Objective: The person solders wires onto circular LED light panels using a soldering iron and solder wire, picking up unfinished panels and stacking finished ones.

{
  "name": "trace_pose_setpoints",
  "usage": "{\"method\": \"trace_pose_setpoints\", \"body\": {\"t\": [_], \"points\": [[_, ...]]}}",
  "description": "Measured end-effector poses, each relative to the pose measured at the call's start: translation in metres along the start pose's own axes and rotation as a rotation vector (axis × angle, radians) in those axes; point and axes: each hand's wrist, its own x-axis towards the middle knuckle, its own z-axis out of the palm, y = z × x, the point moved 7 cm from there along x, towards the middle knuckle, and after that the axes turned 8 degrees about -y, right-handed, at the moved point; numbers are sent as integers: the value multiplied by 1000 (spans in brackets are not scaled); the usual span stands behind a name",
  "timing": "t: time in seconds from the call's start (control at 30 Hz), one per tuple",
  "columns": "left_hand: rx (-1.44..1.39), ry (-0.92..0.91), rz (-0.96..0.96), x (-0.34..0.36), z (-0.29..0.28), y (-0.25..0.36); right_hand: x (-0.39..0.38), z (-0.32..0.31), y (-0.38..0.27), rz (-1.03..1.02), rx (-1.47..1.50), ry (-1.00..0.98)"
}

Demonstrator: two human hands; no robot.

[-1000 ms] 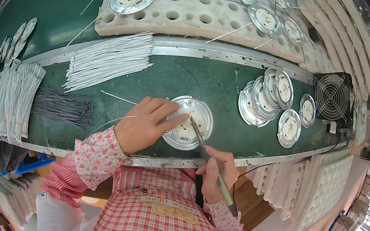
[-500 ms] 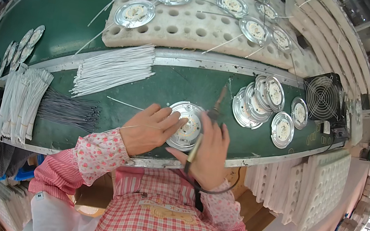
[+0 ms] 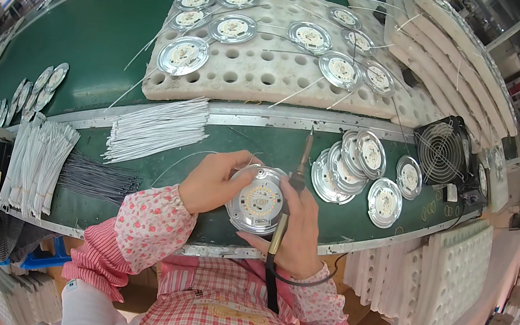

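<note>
Since the earlier frame, the left hand [image 3: 212, 182] has slid its fingers off the face of the silvery round disc with a pale centre [image 3: 260, 202] to its left edge. From my station, I see the left grip pinching that rim. The right hand [image 3: 300, 230] has its grip wrapped about a slim soldering iron with a black collar [image 3: 298, 181], tip pointing away from the disc, while its thumb and fingers flank the disc's right side. I find the disc between both hands, over the green tabletop [image 3: 276, 145] near its front edge; whether they touch, I cannot tell. Overlapping silvery discs [image 3: 348, 166] lie to the right.
</note>
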Motion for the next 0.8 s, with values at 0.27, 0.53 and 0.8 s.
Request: {"method": "trace_pose_setpoints", "body": {"t": [0.27, 0.53, 0.8], "points": [[118, -88, 26, 22, -4, 1, 13, -10, 17, 24, 30, -25], [477, 584, 61, 136, -141, 7, -11, -57, 60, 220, -15, 311], [1080, 531, 62, 117, -174, 31, -30, -103, 107, 367, -196, 383]]}}
